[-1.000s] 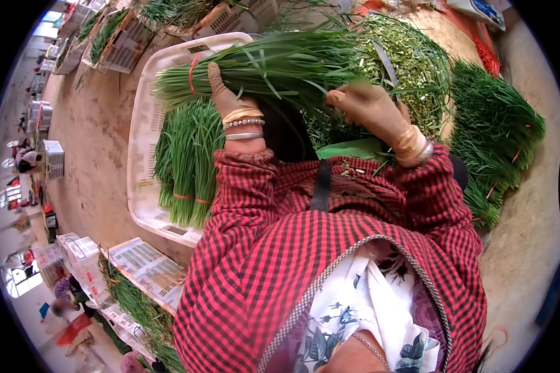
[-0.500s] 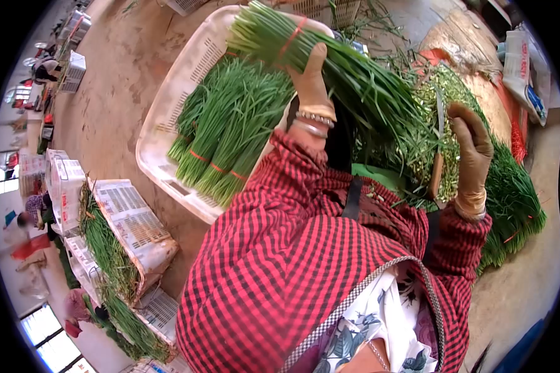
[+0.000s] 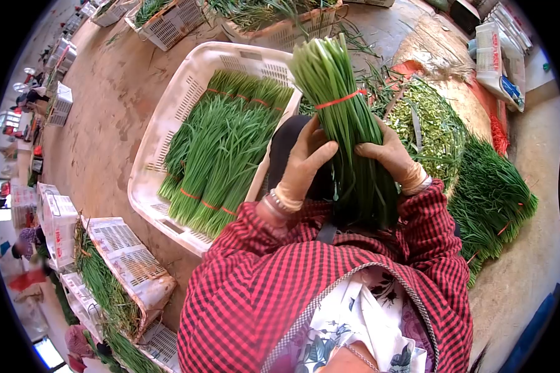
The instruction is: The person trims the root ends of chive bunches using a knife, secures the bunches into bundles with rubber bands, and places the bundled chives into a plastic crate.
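Upright in front of my lap stands a bundle of chives [image 3: 339,115], its pale cut ends up and a red band [image 3: 341,99] round its upper part. My gloved left hand [image 3: 306,163] is closed round the bundle's left side, below the band. On the opposite side, my gloved right hand [image 3: 391,154] grips the same bundle. The dark green leaf tips hang between my forearms. To the left, a white plastic crate [image 3: 144,171] holds several banded chive bundles [image 3: 224,143].
Trimmings [image 3: 438,133] are heaped to the right, with a knife blade [image 3: 415,127] on them. More chives [image 3: 494,202] lie beyond my right arm. Crates with greens [image 3: 168,25] stand ahead; others [image 3: 127,248] stand at left. A plastic bin [image 3: 491,59] is far right.
The chive bundle has swung from lying slanted over the crate's edge to upright before me. My right hand, empty over the trimmings before, now holds it along with my left.
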{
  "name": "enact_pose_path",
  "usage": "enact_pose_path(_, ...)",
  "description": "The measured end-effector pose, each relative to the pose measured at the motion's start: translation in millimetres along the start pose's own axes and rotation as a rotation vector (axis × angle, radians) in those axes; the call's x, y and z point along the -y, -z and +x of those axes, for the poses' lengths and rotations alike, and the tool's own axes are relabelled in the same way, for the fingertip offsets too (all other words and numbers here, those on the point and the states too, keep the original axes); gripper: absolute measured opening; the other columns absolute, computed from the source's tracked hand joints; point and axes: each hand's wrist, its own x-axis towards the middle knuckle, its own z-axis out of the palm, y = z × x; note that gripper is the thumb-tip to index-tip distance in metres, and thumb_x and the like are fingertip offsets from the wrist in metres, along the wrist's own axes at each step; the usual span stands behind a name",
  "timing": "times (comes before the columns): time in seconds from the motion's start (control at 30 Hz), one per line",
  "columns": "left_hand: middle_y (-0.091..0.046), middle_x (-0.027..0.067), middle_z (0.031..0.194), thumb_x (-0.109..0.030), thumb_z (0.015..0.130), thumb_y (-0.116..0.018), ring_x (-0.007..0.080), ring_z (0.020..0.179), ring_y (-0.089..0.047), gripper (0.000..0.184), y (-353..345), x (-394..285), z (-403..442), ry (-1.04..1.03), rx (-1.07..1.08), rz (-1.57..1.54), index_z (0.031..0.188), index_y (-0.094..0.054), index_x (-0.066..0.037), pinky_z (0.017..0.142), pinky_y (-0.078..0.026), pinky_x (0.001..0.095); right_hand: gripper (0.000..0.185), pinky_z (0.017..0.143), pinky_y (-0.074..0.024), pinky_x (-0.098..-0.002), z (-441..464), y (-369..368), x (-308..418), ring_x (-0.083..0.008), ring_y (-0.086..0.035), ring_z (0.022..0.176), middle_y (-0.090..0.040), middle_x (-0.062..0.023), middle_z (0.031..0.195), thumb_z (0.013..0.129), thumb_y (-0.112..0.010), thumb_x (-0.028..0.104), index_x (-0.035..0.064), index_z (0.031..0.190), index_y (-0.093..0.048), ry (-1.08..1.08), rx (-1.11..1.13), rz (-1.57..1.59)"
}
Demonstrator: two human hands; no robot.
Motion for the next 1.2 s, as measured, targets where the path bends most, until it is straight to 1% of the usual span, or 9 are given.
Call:
enact_pose_path(0.13, -0.061, 0.0083, 0.109, -0.006, 0.081, -0.067, 0.0214, 0.094, -0.062, 0.031, 7, -30, -16, -0.299, -0.157, 0.848, 0.113, -0.064, -0.005, 0.088, -0.049, 0.0339, 0.069, 0.094, -0.0463, -0.0295, 2, 3, -4, -0.0141, -0.058, 0.106, -0.060, -0.0067, 0.119, 0.075, -0.071, 0.004, -0.0018, 0.137, -0.042, 0.136, -0.040, -0.131)
enact_pose_path(0.23, -0.062, 0.0081, 0.110, -0.006, 0.074, -0.069, 0.0286, 0.101, -0.060, 0.032, 0, -58, -12, -0.847, 0.196, 1.443, 0.105, -0.069, -0.012, 0.091, -0.048, 0.0403, 0.074, 0.094, -0.0474, -0.0331, 5, -6, 2, -0.0235, -0.061, 0.108, -0.062, -0.0103, 0.119, 0.071, -0.073, 0.011, 0.0042, 0.138, -0.042, 0.311, -0.107, -0.655)
enact_pose_path(0.43, -0.044, 0.0166, 0.141, -0.034, 0.069, -0.075, 0.0303, 0.134, -0.038, 0.086, -16, -78, -1, -0.687, 0.396, 2.055, 0.138, -0.040, 0.002, 0.115, -0.023, 0.0444, 0.075, 0.077, -0.0487, -0.0412, 6, -44, 33, -0.0305, -0.059, 0.093, -0.058, -0.0097, 0.101, 0.061, -0.077, 0.017, 0.0128, 0.130, -0.050, 0.594, -0.081, -1.490)
enact_pose_path(0.57, -0.044, 0.0271, 0.137, -0.049, 0.062, -0.078, 0.0338, 0.131, -0.042, 0.109, 8, -81, 18, -0.588, 0.388, 2.042, 0.140, -0.030, 0.010, 0.115, -0.023, 0.0450, 0.076, 0.080, -0.0464, -0.0395, 6, -68, 42, -0.0256, -0.058, 0.093, -0.057, -0.0048, 0.102, 0.059, -0.077, 0.014, 0.0133, 0.129, -0.049, 0.717, 0.069, -1.650)
enact_pose_path(0.6, -0.057, 0.0263, 0.121, -0.050, 0.062, -0.079, 0.0338, 0.115, -0.057, 0.108, 17, -84, 18, -0.527, 0.420, 1.963, 0.138, -0.033, 0.011, 0.105, -0.038, 0.0438, 0.076, 0.080, -0.0464, -0.0395, 9, -73, 44, -0.0256, -0.058, 0.093, -0.057, -0.0048, 0.102, 0.059, -0.077, 0.014, 0.0133, 0.129, -0.049, 0.728, 0.089, -1.643)
enact_pose_path(0.67, -0.065, 0.0237, 0.101, -0.048, 0.061, -0.079, 0.0337, 0.095, -0.066, 0.104, 16, -103, 23, 0.007, 0.476, 1.855, 0.135, -0.036, 0.011, 0.088, -0.050, 0.0431, 0.077, 0.079, -0.0462, -0.0408, 17, -82, 46, -0.0250, -0.058, 0.091, -0.058, -0.0040, 0.103, 0.059, -0.077, 0.014, 0.0129, 0.130, -0.048, 0.719, 0.154, -1.776)
enact_pose_path(0.8, -0.068, 0.0176, 0.098, -0.045, 0.062, -0.078, 0.0329, 0.092, -0.067, 0.083, 61, -124, 21, 0.000, 0.258, 1.844, 0.134, -0.049, -0.015, 0.082, -0.052, 0.0410, 0.078, 0.100, -0.0406, -0.0436, 34, -104, 64, -0.0297, -0.055, 0.112, -0.057, -0.0098, 0.119, 0.066, -0.076, 0.013, 0.0125, 0.137, -0.044, 0.868, 0.030, -1.755)
enact_pose_path(0.93, -0.069, 0.0155, 0.103, -0.044, 0.065, -0.078, 0.0280, 0.093, -0.068, 0.077, 127, -199, 16, -0.046, -0.126, 1.803, 0.132, -0.053, -0.017, 0.085, -0.052, 0.0367, 0.060, 0.108, -0.0343, -0.0419, 36, -92, 93, -0.0301, -0.048, 0.125, -0.056, -0.0106, 0.129, 0.076, -0.069, 0.006, 0.0101, 0.133, -0.051, 0.968, -0.079, -1.553)
enact_pose_path(1.2, -0.068, 0.0111, 0.110, -0.019, 0.073, -0.080, 0.0185, 0.097, -0.065, 0.066, 277, -313, -34, -0.036, -0.456, 1.541, 0.130, -0.053, -0.002, 0.084, -0.053, 0.0319, 0.048, 0.098, -0.0445, -0.0388, 21, 0, 34, -0.0324, -0.056, 0.114, -0.057, -0.0136, 0.124, 0.078, -0.067, 0.000, 0.0067, 0.124, -0.055, 0.504, 0.033, -1.455)
